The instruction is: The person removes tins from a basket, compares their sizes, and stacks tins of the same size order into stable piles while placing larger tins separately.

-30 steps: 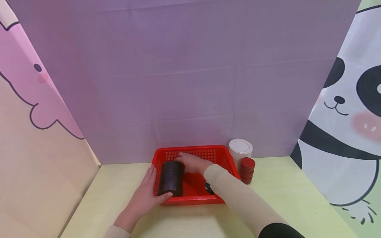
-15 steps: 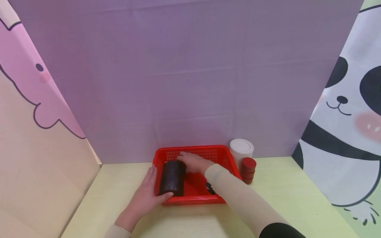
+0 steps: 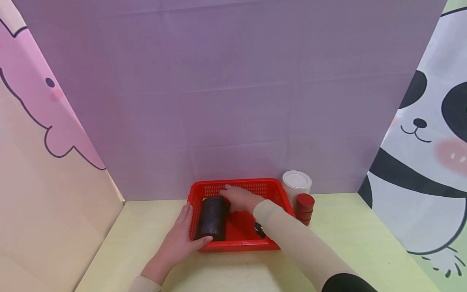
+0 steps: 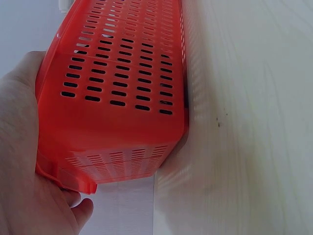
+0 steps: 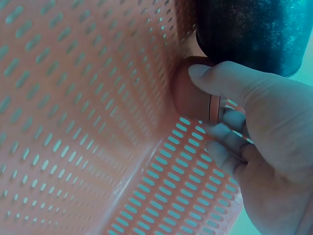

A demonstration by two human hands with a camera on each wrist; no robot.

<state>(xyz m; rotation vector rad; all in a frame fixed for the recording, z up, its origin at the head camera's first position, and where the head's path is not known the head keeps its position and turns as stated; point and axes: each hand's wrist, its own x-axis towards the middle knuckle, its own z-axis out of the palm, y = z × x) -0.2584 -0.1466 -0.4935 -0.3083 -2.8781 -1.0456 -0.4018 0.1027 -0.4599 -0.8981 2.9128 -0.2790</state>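
My left hand (image 3: 178, 239) grips the front left corner of a red plastic basket (image 3: 244, 245), thumb over the front rim and fingers along the left side. In the left wrist view its fingertips curl past the basket's rim. Inside the basket, at its left end, stands a large dark cylinder (image 3: 211, 219). My right hand (image 3: 238, 199) reaches in beside that cylinder, near the back wall. In the right wrist view the thumb and fingers pinch a small, round red container (image 5: 191, 95) with a dark line near one end. From the head, the hand mostly hides this container.
Right of the basket stand a white lidded can (image 3: 297, 182) and, before it, a stack of small red round containers (image 3: 304, 209). A purple backdrop (image 3: 233, 101) rises behind the pale table (image 3: 365, 243). My right sleeve (image 3: 292, 239) crosses the basket's right front rim.
My right hand has shifted slightly to the right within the basket, a little away from the dark cylinder. The left hand keeps its hold on the corner.
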